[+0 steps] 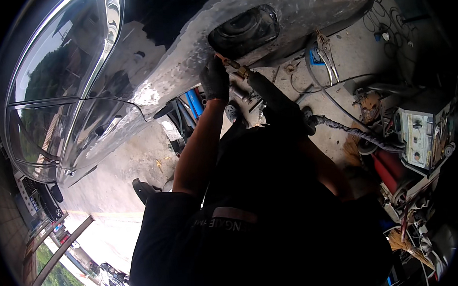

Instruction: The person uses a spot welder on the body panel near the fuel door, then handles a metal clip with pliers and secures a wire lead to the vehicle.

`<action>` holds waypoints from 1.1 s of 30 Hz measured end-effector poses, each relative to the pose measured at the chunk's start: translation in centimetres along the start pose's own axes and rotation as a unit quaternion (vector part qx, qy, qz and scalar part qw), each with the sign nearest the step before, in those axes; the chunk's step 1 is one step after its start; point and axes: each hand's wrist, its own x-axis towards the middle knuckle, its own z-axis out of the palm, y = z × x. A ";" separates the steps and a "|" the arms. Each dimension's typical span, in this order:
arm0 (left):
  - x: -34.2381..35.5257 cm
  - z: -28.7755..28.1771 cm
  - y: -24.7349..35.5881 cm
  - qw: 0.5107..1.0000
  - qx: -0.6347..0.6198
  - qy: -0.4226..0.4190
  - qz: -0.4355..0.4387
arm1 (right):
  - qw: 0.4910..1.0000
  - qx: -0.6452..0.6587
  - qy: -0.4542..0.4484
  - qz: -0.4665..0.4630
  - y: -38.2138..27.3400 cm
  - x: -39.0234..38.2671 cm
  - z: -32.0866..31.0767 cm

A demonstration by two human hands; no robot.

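The car's side panel [182, 57] is sanded to bare grey metal and blotchy filler, with a dark rounded opening [243, 31] in it. My left hand [214, 80], in a dark glove, is up against the panel just left of that opening; its fingers blend into shadow. Beside those fingers, the copper-coloured tip of a welding gun [243, 72] meets or nearly meets the panel edge. The gun has a brass collar and a thick dark body slanting down to the right. My right hand [284, 111] is wrapped round that body, mostly lost in darkness.
A dark sleeved cable [354, 131] runs from the gun toward a pale machine with knobs [420, 137] at the right. Locking pliers [327, 58] stand near a blue item [315, 56]. Blue tubes [194, 103] lie under the car; straw brooms [403, 245] sit lower right.
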 end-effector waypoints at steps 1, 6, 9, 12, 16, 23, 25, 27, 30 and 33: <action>-0.2 0.0 1.5 0.992 0.092 0.015 0.085 | 1.000 -0.024 -0.007 0.006 0.3 -0.5 0.0; -0.6 -0.4 3.2 0.990 0.120 -0.008 0.070 | 0.999 -0.004 -0.018 0.035 -0.6 -0.8 -1.5; -1.9 -0.8 0.4 0.997 0.073 -0.031 0.020 | 0.992 0.095 -0.032 0.077 -0.6 -0.8 -1.5; -2.4 -2.2 -0.5 0.949 -0.181 -0.046 -0.253 | 0.989 0.088 -0.070 0.095 -0.4 -0.9 -1.2; -2.9 -2.1 1.9 0.914 -0.285 -0.051 -0.283 | 0.982 0.131 -0.064 0.118 -0.9 0.0 -1.5; -2.1 -0.2 -3.6 0.984 -0.137 -0.053 -0.102 | 0.987 0.158 0.004 0.031 -3.6 3.1 -0.8; -2.4 0.8 -1.8 0.997 -0.019 -0.045 -0.064 | 0.991 0.131 -0.016 0.039 -3.3 2.9 -0.7; -2.0 1.3 1.6 0.924 -0.290 0.006 -0.250 | 0.985 0.088 -0.099 0.115 -2.9 2.9 -0.7; -1.9 0.8 3.8 0.895 -0.320 0.009 -0.311 | 0.981 0.095 -0.115 0.122 -2.8 2.9 -0.4; -1.2 1.0 2.5 0.911 -0.288 0.004 -0.295 | 0.990 0.109 -0.063 0.067 -2.6 2.8 0.0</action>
